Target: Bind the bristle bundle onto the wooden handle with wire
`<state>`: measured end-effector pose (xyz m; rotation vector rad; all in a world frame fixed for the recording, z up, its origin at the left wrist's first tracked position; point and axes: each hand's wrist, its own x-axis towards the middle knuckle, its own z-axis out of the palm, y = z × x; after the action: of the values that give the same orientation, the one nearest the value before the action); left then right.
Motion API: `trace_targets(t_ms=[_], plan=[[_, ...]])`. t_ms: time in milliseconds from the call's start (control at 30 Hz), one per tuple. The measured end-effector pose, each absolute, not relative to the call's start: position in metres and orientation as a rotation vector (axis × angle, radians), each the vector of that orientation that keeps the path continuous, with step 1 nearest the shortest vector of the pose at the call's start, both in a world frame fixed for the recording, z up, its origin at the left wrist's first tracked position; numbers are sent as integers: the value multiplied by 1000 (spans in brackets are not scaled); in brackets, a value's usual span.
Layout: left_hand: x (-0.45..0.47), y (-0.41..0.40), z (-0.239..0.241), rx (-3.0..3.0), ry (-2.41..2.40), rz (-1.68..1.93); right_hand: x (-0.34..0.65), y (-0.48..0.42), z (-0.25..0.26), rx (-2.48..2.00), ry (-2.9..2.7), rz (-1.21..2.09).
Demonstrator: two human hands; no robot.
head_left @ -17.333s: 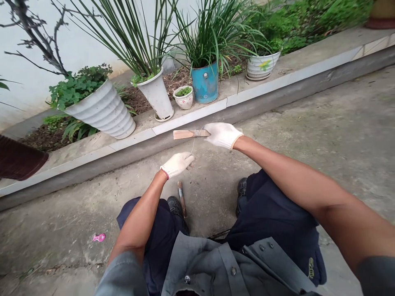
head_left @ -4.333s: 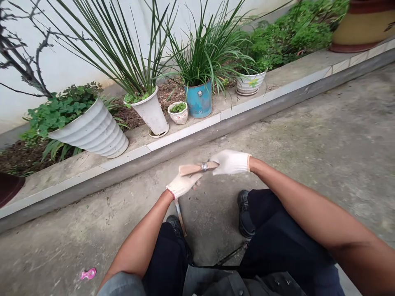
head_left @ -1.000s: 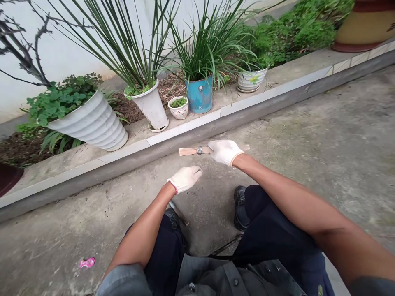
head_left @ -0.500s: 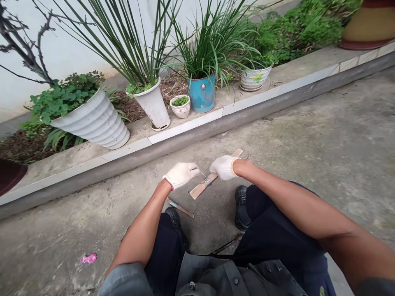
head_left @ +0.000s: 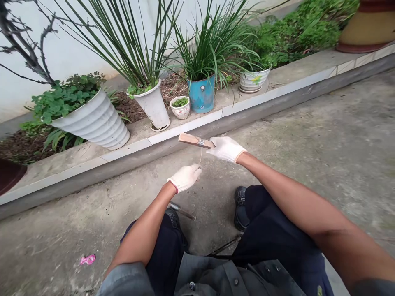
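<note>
My right hand, in a white knitted glove, is closed around one end of a flat wooden stick. The stick's other end points left, and several turns of thin wire are wound around it close to my fingers. A loose length of that wire runs down to my left hand, gloved too, which pinches it below the stick. On the concrete beneath my left wrist lies a second narrow stick with a pale wrapping near one end, partly hidden by the forearm.
Beyond my hands runs a low tiled ledge. On it stand a tilted white ribbed pot, a tall white pot, a small pot and a blue bucket. A pink object lies on the concrete at left.
My right hand has turned and lifted the stick, so its wrapped end swings up and left. The wire now runs downward to my left hand, which has shifted slightly right.
</note>
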<state>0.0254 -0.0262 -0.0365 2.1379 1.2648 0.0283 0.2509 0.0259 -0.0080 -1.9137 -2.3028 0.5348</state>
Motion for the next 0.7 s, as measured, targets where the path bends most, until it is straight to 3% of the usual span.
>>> trace_targets(t_ms=[233, 467, 700], plan=[[24, -24, -29, 2376, 1299, -78, 239, 19, -28, -2030, -2723, 242], [15, -17, -24, 2431, 1329, -72, 226, -3, -34, -1588, -3226, 643], [12, -18, -17, 2061, 1252, 87, 253, -2, -5, -1297, -2886, 987]])
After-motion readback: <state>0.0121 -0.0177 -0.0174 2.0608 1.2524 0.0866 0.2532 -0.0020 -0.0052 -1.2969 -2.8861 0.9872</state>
